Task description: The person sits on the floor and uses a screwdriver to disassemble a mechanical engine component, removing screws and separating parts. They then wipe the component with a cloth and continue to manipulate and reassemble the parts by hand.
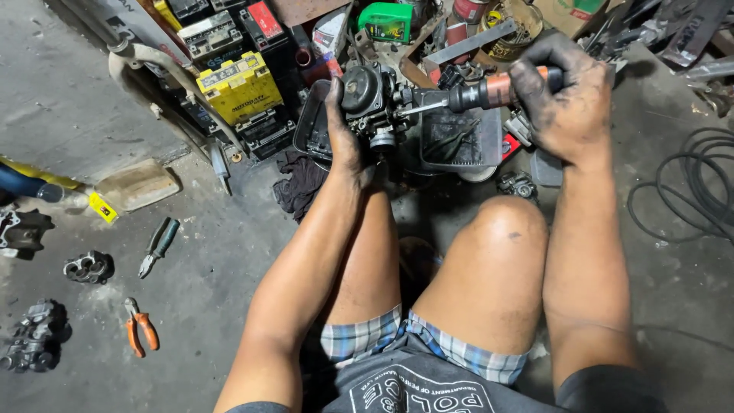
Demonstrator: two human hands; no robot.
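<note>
Far left on the concrete floor [92,115] lie three loose metal castings [89,268], well apart from the work, as if set aside. Just right of them are two pliers: a green-handled pair [159,246] above an orange-handled pair [141,327]. Further up, a yellow battery [238,86] stands among several darker ones stacked against the wall; I count at least four in all.

At centre, the left hand [342,141] is closed around the side of a carburettor [368,103], thumb and fingers wrapped on its body. It holds the part up over a black tray [462,141], probably to steady it against the tool and let drips or small parts fall into the tray. A dark rag [300,183] lies just below on the floor.

To the right, the right hand [567,95] is shut in a full fist on the orange handle of a single screwdriver [466,95]. Its shaft runs level, pointing left, with the tip at the carburettor, so the push meets the left hand's grip. Far right, a coil of black cable [692,191] rests on the floor.
</note>
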